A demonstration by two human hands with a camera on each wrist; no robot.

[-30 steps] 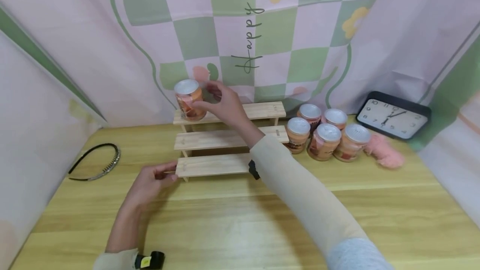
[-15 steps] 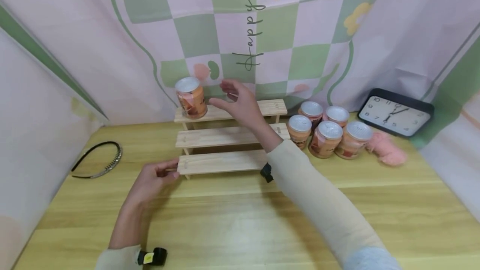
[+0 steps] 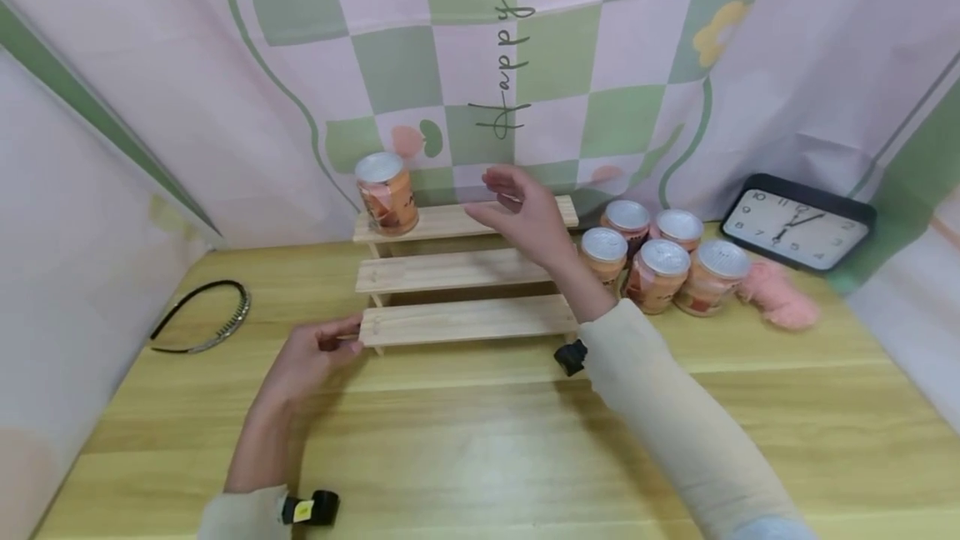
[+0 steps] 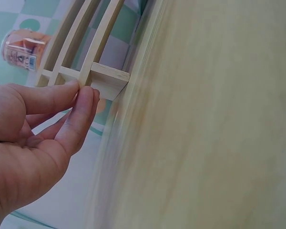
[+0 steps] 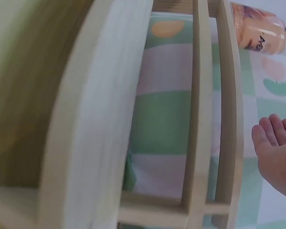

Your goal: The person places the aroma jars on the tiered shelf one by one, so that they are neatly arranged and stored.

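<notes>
1. At the left end of the wooden stand [image 3: 457, 272], on its top step [image 3: 446, 223], one orange can [image 3: 390, 200] is stood upright.
2. The left end of the lowest step [image 3: 465, 322] is pinched between thumb and fingers of the left hand [image 3: 310, 359].
3. Over the top step, apart from that can, the right hand [image 3: 531, 219] is held wide.
4. Beyond the stand's right end, toward the back edge of the bench [image 3: 480, 448], five cans [image 3: 657, 283] are clustered, with a pink fluffy item [image 3: 782, 297] beside.
5. A clock [image 3: 798, 229] is set near the bench's back right corner, a headband [image 3: 238, 321] near its left edge.
</notes>
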